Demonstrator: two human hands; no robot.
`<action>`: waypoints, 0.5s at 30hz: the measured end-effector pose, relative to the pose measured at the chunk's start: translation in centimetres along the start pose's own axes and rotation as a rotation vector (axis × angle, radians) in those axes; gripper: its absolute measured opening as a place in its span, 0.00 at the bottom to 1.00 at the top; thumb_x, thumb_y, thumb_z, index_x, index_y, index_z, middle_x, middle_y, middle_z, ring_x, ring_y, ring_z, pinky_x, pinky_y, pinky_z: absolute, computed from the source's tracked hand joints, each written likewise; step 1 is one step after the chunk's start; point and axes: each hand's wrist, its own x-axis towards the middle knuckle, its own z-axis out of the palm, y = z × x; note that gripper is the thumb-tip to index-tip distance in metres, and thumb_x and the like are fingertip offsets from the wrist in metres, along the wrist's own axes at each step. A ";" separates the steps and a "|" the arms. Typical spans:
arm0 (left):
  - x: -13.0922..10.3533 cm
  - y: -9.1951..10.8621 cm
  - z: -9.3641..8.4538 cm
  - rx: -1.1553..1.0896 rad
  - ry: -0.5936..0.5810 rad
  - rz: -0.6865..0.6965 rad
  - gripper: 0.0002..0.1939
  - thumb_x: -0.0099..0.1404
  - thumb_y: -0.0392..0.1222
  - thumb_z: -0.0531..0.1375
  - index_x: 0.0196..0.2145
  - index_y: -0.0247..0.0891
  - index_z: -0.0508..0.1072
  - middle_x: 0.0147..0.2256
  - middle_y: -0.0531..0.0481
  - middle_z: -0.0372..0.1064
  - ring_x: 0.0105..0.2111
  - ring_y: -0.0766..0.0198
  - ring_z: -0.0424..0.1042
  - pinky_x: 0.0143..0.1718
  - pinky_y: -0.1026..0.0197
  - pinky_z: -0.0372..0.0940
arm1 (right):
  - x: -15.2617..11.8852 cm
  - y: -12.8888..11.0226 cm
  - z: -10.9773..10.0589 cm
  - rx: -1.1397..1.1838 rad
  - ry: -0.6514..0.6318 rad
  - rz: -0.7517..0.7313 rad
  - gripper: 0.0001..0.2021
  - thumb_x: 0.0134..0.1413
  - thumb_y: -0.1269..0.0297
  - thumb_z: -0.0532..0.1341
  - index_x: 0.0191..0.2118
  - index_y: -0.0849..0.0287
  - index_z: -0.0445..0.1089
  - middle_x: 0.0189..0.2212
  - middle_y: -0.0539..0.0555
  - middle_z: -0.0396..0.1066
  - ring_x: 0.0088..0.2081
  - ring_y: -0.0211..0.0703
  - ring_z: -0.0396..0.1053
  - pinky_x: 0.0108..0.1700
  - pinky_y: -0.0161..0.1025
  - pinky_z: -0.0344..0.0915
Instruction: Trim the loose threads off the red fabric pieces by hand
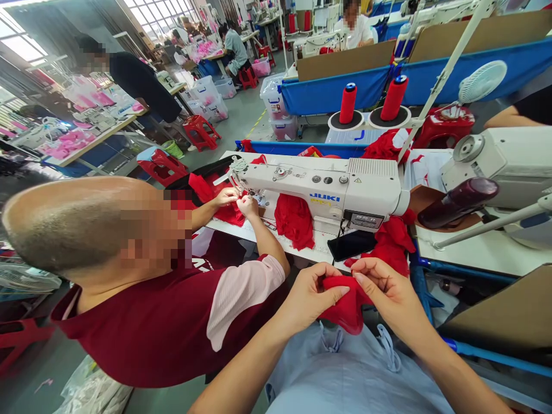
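Note:
A piece of red fabric (345, 310) hangs between my two hands, in front of my light blue clothing. My left hand (313, 296) pinches its left side, thumb pressed on top. With thumb and fingers together, my right hand (386, 290) grips the upper right edge. Just beyond my hands, a black phone (351, 246) lies on the sewing table. Bunched red cloth (294, 221) sits under the arm of the white sewing machine (319, 187), and more red cloth (390, 244) lies to its right.
At my left a co-worker in a dark red shirt (164, 322) has both hands at the machine's needle end. Two red thread cones (394, 98) stand behind the machine. To the right are a dark bottle (459, 202), another machine (504, 158) and a white fan (483, 81).

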 end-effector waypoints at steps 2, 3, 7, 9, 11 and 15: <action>0.0 -0.1 -0.1 -0.003 -0.001 -0.003 0.10 0.56 0.41 0.66 0.31 0.35 0.69 0.28 0.53 0.67 0.26 0.70 0.63 0.28 0.67 0.58 | 0.0 0.0 0.0 -0.009 -0.002 0.001 0.18 0.52 0.46 0.63 0.36 0.57 0.70 0.29 0.53 0.73 0.29 0.41 0.71 0.29 0.34 0.70; 0.0 -0.2 -0.1 -0.004 -0.003 -0.002 0.10 0.56 0.40 0.66 0.31 0.35 0.69 0.29 0.53 0.67 0.26 0.70 0.63 0.28 0.67 0.58 | 0.1 0.1 0.0 -0.006 -0.004 0.004 0.18 0.52 0.46 0.63 0.36 0.57 0.70 0.29 0.53 0.73 0.29 0.41 0.71 0.29 0.34 0.70; 0.2 -0.4 -0.1 0.014 0.011 0.019 0.10 0.54 0.39 0.66 0.31 0.35 0.70 0.30 0.52 0.68 0.28 0.68 0.65 0.31 0.66 0.60 | 0.3 0.2 0.0 0.015 0.005 0.016 0.18 0.52 0.46 0.63 0.36 0.56 0.70 0.30 0.53 0.73 0.29 0.41 0.71 0.31 0.35 0.69; 0.3 -0.3 -0.1 0.034 0.030 0.030 0.10 0.53 0.39 0.67 0.31 0.35 0.70 0.30 0.52 0.68 0.28 0.68 0.65 0.32 0.66 0.60 | 0.4 0.4 0.0 0.022 0.010 0.010 0.17 0.52 0.46 0.63 0.37 0.56 0.70 0.31 0.53 0.72 0.30 0.41 0.70 0.32 0.35 0.68; 0.1 0.0 -0.1 0.048 0.031 0.028 0.11 0.54 0.41 0.67 0.31 0.35 0.70 0.29 0.52 0.67 0.27 0.68 0.64 0.31 0.66 0.59 | 0.4 0.5 0.0 0.016 -0.023 0.001 0.16 0.53 0.48 0.63 0.39 0.56 0.70 0.31 0.53 0.71 0.30 0.40 0.69 0.31 0.35 0.67; -0.6 0.6 -0.8 0.069 -0.086 -0.036 0.11 0.56 0.43 0.66 0.31 0.34 0.70 0.27 0.54 0.65 0.25 0.71 0.60 0.27 0.67 0.55 | -0.3 1.2 -0.4 -0.119 -0.344 -0.042 0.10 0.53 0.56 0.65 0.36 0.57 0.73 0.29 0.50 0.68 0.25 0.36 0.61 0.26 0.32 0.59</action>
